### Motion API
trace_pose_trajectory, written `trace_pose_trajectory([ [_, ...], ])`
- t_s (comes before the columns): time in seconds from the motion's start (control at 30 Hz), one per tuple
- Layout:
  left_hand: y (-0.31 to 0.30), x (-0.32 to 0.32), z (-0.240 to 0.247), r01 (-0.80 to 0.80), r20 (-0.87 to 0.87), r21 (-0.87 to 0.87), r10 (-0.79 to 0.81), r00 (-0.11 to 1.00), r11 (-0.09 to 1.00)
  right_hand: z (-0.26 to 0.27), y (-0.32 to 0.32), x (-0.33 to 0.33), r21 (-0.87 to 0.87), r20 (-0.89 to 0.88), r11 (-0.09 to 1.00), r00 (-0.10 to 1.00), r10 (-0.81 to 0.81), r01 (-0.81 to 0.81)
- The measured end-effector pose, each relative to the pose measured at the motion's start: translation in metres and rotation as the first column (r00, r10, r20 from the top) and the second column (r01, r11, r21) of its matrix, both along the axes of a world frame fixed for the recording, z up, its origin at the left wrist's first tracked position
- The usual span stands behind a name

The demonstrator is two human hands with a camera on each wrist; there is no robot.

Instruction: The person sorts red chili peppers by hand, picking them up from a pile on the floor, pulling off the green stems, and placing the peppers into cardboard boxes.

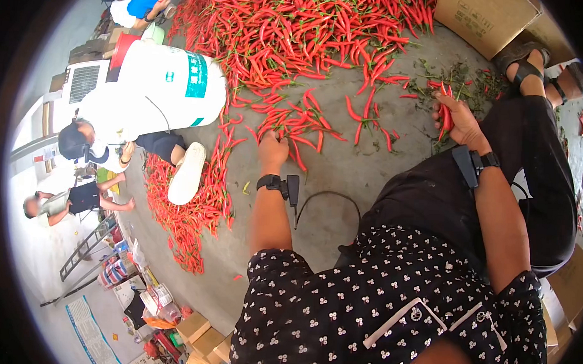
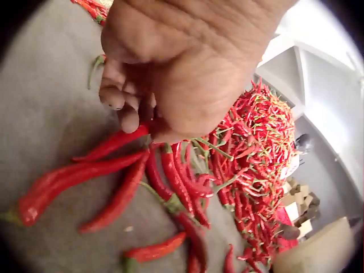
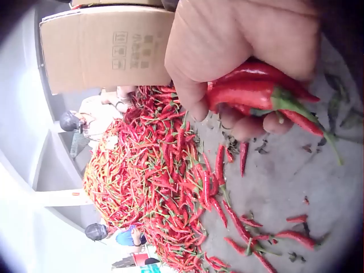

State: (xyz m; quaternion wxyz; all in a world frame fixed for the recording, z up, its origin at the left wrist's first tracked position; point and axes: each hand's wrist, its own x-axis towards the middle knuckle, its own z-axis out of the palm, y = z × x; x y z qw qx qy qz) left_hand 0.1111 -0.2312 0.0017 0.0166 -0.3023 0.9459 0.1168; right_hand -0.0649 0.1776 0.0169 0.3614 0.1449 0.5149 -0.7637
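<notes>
My right hand (image 1: 461, 121) grips several red chili peppers (image 3: 244, 94) in its curled fingers. One green stem sticks out past the fingertips in the right wrist view. My left hand (image 1: 272, 152) is low over the floor at the near edge of the scattered peppers. In the left wrist view its fingers (image 2: 129, 114) curl down and pinch the end of a red chili pepper (image 2: 111, 143). More loose red peppers (image 2: 116, 196) fan out beneath that hand, and a few lie under the thumb side.
A large heap of red chili peppers (image 1: 290, 28) spreads ahead. At the left, a white bucket (image 1: 173, 81) stands beside a seated person (image 1: 94, 130). A cardboard box (image 1: 483, 22) is at the upper right. Green stem scraps (image 1: 484, 83) litter the floor near my right foot.
</notes>
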Motion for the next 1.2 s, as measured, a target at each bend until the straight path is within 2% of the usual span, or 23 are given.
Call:
trace_pose_trajectory([
  [0.07, 0.000, -0.010, -0.005, 0.020, -0.038, 0.028, -0.019, 0.999, 0.999, 0.001, -0.001, 0.001, 0.026, 0.029, 0.999, 0.999, -0.024, 0.023],
  [0.13, 0.002, -0.023, 0.004, -0.057, -0.228, 0.244, 0.114, 0.967, 0.968, 0.001, 0.000, 0.001, 0.023, 0.030, 1.000, 0.999, -0.018, 0.017],
  [0.17, -0.003, -0.029, 0.007, -0.056, -0.228, 0.247, 0.114, 0.967, 0.968, 0.002, 0.000, 0.001, 0.012, 0.031, 1.000, 0.999, -0.007, 0.006],
  [0.23, -0.022, -0.039, 0.014, 0.086, -0.319, 0.101, -0.049, 0.946, 0.991, 0.001, -0.001, 0.001, 0.015, 0.033, 1.000, 0.999, -0.004, 0.003],
  [0.27, -0.026, -0.043, 0.016, 0.087, -0.319, 0.103, -0.050, 0.947, 0.991, 0.000, 0.000, 0.001, 0.018, 0.033, 1.000, 0.999, -0.002, 0.001],
  [0.3, -0.029, -0.049, 0.019, 0.129, -0.316, 0.012, -0.119, 0.941, 0.992, 0.000, -0.001, 0.001, 0.020, 0.034, 1.000, 0.999, -0.005, 0.004],
  [0.33, -0.032, -0.055, 0.022, 0.172, -0.307, -0.077, -0.188, 0.933, 0.982, 0.000, -0.001, 0.001, 0.021, 0.035, 1.000, 0.999, -0.003, 0.003],
  [0.4, -0.041, -0.064, 0.020, 0.215, -0.237, -0.001, -0.209, 0.949, 0.977, -0.002, 0.000, 0.002, 0.027, 0.040, 1.000, 0.999, -0.008, 0.007],
  [0.47, -0.037, -0.074, 0.022, 0.101, -0.070, 0.042, -0.097, 0.993, 0.994, -0.004, 0.000, 0.000, 0.065, 0.051, 0.998, 0.999, 0.016, -0.019],
  [0.5, -0.038, -0.079, 0.025, 0.130, 0.018, 0.126, -0.133, 0.991, 0.984, -0.004, 0.000, 0.000, 0.069, 0.055, 0.997, 0.998, 0.012, -0.016],
  [0.6, -0.025, -0.077, 0.024, 0.095, 0.060, 0.137, -0.103, 0.993, 0.986, -0.002, -0.002, 0.000, 0.061, 0.053, 0.998, 0.999, 0.004, -0.007],
  [0.63, -0.021, -0.073, 0.027, 0.108, 0.080, 0.182, -0.125, 0.989, 0.977, -0.001, -0.002, 0.000, 0.040, 0.043, 0.999, 0.999, -0.001, -0.001],
  [0.73, 0.001, -0.056, 0.027, 0.161, 0.106, 0.145, -0.177, 0.979, 0.976, 0.001, -0.007, 0.000, 0.016, 0.037, 1.000, 0.999, -0.010, 0.009],
  [0.8, 0.019, -0.045, 0.027, 0.178, 0.080, 0.137, -0.190, 0.979, 0.975, 0.000, -0.010, 0.002, 0.014, 0.038, 1.000, 0.999, -0.012, 0.012],
  [0.87, 0.043, -0.036, 0.031, 0.168, -0.101, 0.136, -0.155, 0.983, 0.976, 0.000, -0.014, 0.005, 0.005, 0.051, 0.999, 0.998, 0.031, -0.032],
  [0.9, 0.052, -0.030, 0.024, 0.186, -0.298, 0.051, -0.163, 0.941, 0.981, 0.004, -0.018, 0.006, 0.004, 0.049, 1.000, 0.998, 0.031, -0.031],
  [0.93, 0.063, -0.026, 0.028, 0.190, -0.299, 0.047, -0.167, 0.939, 0.981, 0.011, -0.024, 0.010, -0.006, 0.054, 1.000, 0.998, 0.027, -0.026],
  [1.03, 0.096, -0.016, 0.039, 0.266, -0.092, -0.234, -0.294, 0.951, 0.935, 0.028, -0.041, 0.016, -0.059, 0.050, 0.998, 0.998, 0.037, -0.034],
  [1.07, 0.099, -0.014, 0.033, 0.267, -0.089, -0.242, -0.296, 0.951, 0.933, 0.033, -0.048, 0.018, -0.094, 0.042, 0.994, 0.997, 0.059, -0.055],
  [1.13, 0.098, -0.007, 0.019, 0.293, 0.044, -0.103, -0.290, 0.956, 0.951, 0.039, -0.057, 0.024, -0.117, 0.042, 0.992, 0.997, 0.059, -0.054],
  [1.17, 0.095, -0.005, 0.017, 0.291, 0.044, -0.111, -0.287, 0.957, 0.950, 0.041, -0.059, 0.028, -0.149, 0.051, 0.987, 0.996, 0.075, -0.067],
  [1.2, 0.093, -0.004, 0.017, 0.319, 0.078, -0.010, -0.317, 0.945, 0.948, 0.042, -0.061, 0.032, -0.181, 0.060, 0.980, 0.994, 0.094, -0.082],
])
